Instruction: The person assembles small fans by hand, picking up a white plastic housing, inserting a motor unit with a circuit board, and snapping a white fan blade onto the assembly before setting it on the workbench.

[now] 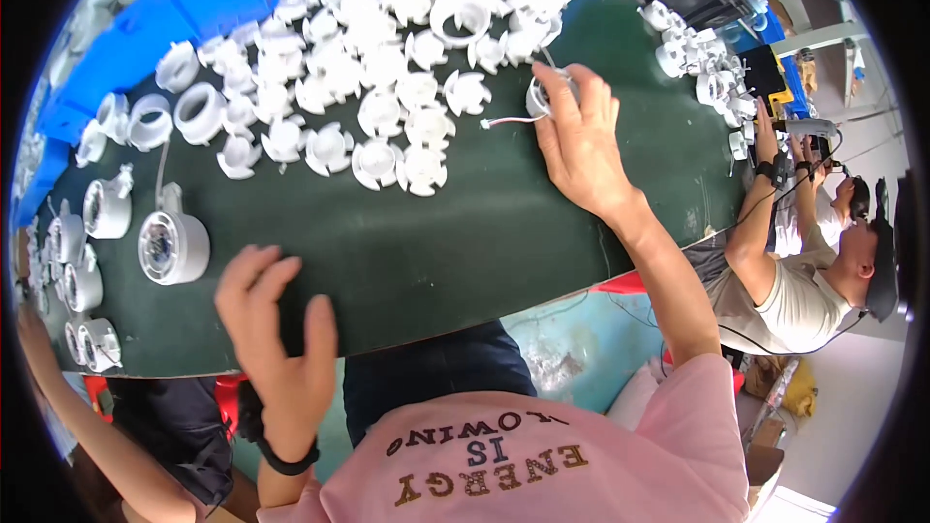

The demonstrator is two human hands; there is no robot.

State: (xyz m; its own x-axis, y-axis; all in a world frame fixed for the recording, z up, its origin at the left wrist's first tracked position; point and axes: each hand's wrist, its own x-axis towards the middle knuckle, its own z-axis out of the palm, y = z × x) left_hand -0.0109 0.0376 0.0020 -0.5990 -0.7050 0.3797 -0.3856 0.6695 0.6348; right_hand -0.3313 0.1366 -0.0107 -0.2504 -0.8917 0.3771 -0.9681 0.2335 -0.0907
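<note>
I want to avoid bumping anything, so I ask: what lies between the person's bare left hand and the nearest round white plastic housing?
Only bare green tabletop shows between the left hand and the round white housing, in the head view.

White round part [534,99] | in right hand [589,150], partly hidden | cable [511,120] extending left

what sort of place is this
Probably a small assembly workshop: many loose white parts lie on a long green table, with blue bins behind and co-workers alongside.
</note>
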